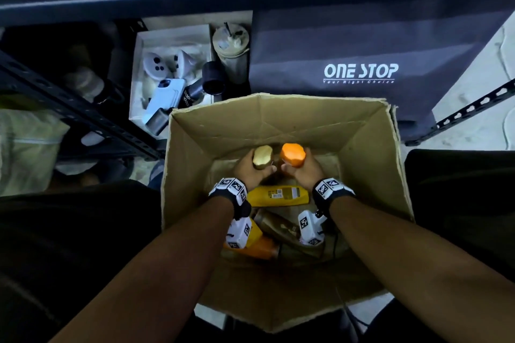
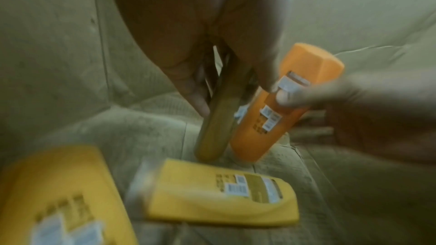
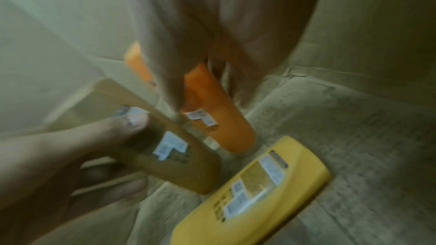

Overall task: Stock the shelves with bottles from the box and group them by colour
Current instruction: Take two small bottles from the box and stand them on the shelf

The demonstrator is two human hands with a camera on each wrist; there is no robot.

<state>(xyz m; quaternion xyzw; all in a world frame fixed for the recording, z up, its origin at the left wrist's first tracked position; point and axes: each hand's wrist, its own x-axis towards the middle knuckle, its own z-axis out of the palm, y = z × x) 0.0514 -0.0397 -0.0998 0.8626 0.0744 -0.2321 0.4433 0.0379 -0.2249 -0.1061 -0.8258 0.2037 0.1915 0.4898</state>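
Both hands are down inside the open cardboard box point(image 1: 370, 147). My left hand point(image 1: 252, 171) grips a gold-brown bottle point(image 1: 262, 157) point(image 2: 220, 116) point(image 3: 179, 157), held upright with its flat end up. Beside it my right hand point(image 1: 299, 171) grips an orange bottle point(image 1: 293, 154) point(image 2: 280, 111) point(image 3: 217, 111), also upright. A yellow bottle point(image 1: 278, 196) point(image 2: 226, 193) point(image 3: 254, 189) lies flat on the box floor just behind the hands. Under my wrists lie a brown bottle point(image 1: 278, 227), another yellow bottle point(image 2: 59, 198) and an orange one point(image 1: 260, 248). The wrist views are blurred.
A dark metal shelf frame point(image 1: 72, 108) runs along the left, another slotted rail point(image 1: 471, 108) at the right. Beyond the box stand a white tray of small items point(image 1: 170, 78), a plastic cup with straw point(image 1: 230, 47) and a dark "ONE STOP" bag point(image 1: 362, 72).
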